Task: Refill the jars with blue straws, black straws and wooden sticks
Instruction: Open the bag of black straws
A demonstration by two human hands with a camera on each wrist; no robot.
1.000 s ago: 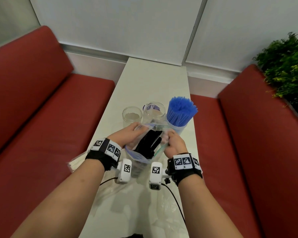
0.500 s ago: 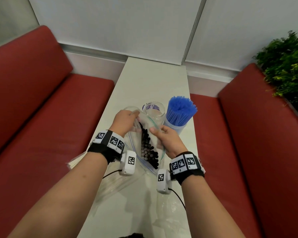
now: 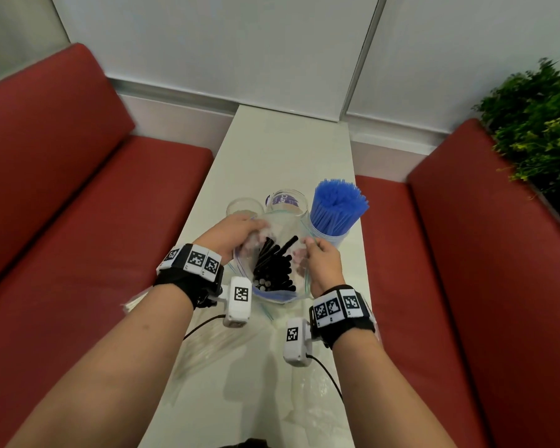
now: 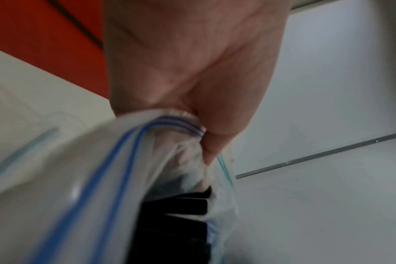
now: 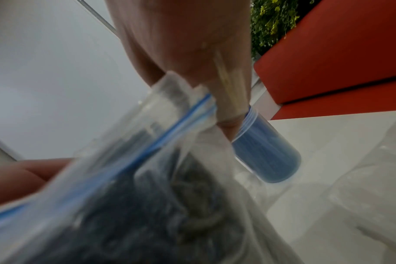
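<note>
Plastic bag [image 3: 274, 253]: we hold its mouth wider now than half a second ago.
Left hand [image 3: 236, 232]: pinches left rim.
Right hand [image 3: 322, 260]: pinches right rim.
Black straws [image 3: 274, 265]: bagged mid-tabletop, exposed, ready for the empty jar [image 3: 286, 200].

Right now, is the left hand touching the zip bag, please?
Touching: the left wrist view shows the left hand pinching the zip bag at its blue seal.

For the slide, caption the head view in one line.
Both hands, left hand and right hand, hold open a zip bag of black straws before two empty jars and a blue-straw jar.
</note>
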